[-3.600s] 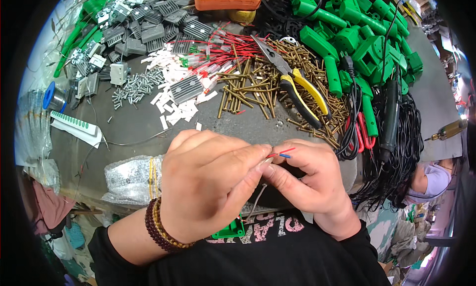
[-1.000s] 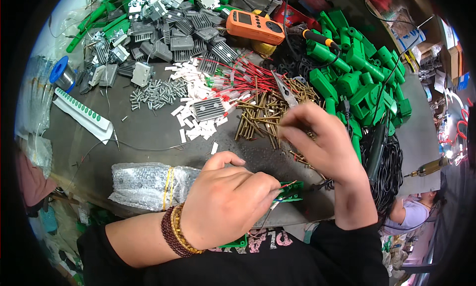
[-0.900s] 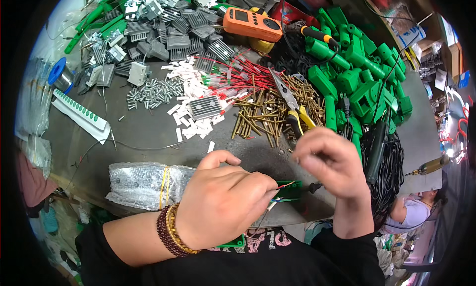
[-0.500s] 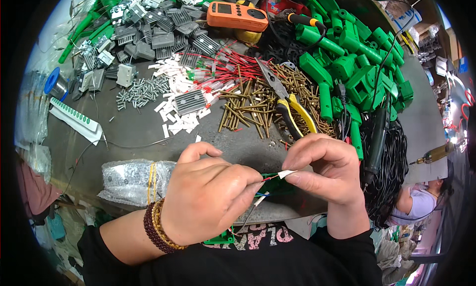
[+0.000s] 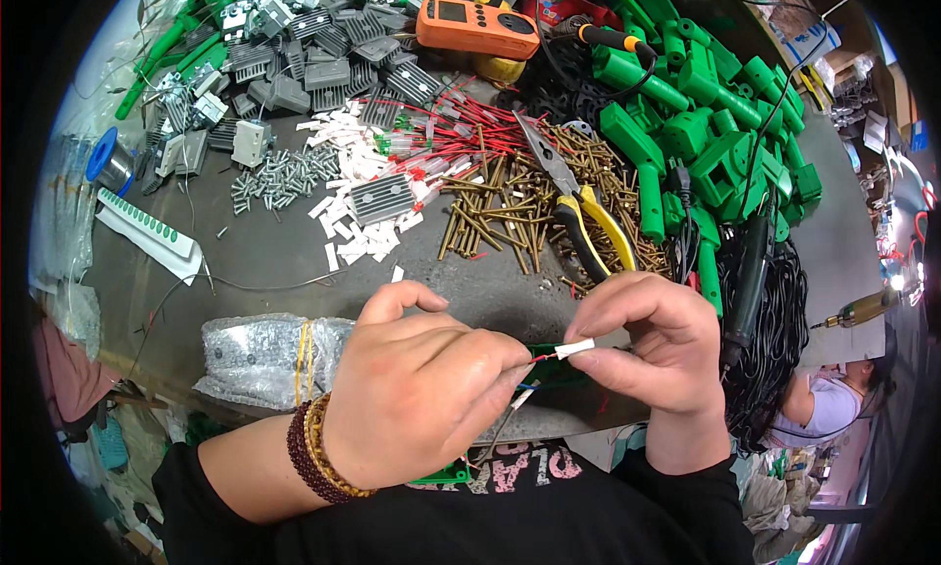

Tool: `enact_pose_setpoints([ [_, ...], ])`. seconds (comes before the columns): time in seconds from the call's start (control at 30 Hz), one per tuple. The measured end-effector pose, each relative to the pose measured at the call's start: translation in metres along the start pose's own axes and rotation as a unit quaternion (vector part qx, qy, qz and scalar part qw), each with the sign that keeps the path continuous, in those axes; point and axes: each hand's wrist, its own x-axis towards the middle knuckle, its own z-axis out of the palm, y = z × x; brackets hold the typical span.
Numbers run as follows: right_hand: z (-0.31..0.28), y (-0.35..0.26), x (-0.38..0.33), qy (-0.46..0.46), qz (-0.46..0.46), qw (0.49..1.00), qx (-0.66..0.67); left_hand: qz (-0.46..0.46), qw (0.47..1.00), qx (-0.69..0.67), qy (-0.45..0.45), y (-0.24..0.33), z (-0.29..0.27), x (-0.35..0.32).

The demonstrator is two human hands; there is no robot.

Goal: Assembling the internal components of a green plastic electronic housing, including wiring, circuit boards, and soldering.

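Note:
My left hand [image 5: 431, 379] is closed in a pinch on a thin red wire [image 5: 542, 357], which comes out past its fingertips. On the wire's end sits a small white sleeve [image 5: 575, 348]. My right hand [image 5: 657, 340] has its thumb and forefinger at this sleeve, lightly around its outer end, with most of the sleeve showing. Below my left fingertips another white sleeve [image 5: 522, 398] sits on a wire, beside a bit of blue wire. A green housing [image 5: 446, 474] shows in part below my left wrist; a dark green part behind my fingers is mostly hidden.
Yellow-and-black pliers [image 5: 578, 207] lie on long brass screws [image 5: 490, 217]. Nearby are loose white sleeves [image 5: 358, 242], red-wired lamps [image 5: 461, 124], short screws [image 5: 279, 181], grey heat sinks [image 5: 328, 75], green housings [image 5: 725, 163], an orange meter [image 5: 475, 28] and a bubble-wrapped bundle [image 5: 260, 359].
The white sleeve has turned flatter and shows more of its length. My right thumb and forefinger have eased slightly apart around it. My left hand keeps its pinch, shifted a little right.

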Motion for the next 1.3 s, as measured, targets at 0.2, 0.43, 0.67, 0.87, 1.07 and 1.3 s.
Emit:
enact_pose_setpoints([
  [0.2,0.012,0.005,0.002,-0.015,0.009,1.0,-0.002,-0.007,1.0,-0.001,-0.003,0.0,0.0,-0.001],
  [0.43,0.017,0.002,0.005,-0.047,0.025,0.998,-0.034,-0.041,0.998,-0.029,-0.039,0.0,-0.001,0.001],
  [0.67,0.012,-0.009,-0.002,-0.033,-0.025,0.986,-0.159,-0.043,0.998,-0.029,-0.029,0.0,0.0,-0.001],
  [0.87,0.021,-0.012,-0.009,0.039,-0.01,0.979,-0.199,-0.006,1.0,0.01,-0.014,-0.003,0.001,-0.002],
  [1.07,0.034,-0.014,-0.006,0.015,0.0,0.983,-0.186,0.002,1.0,0.003,-0.011,-0.001,0.001,0.0],
  [1.3,0.023,-0.003,-0.019,0.123,0.099,0.979,-0.133,0.007,1.0,0.011,-0.003,-0.003,0.001,-0.003],
])
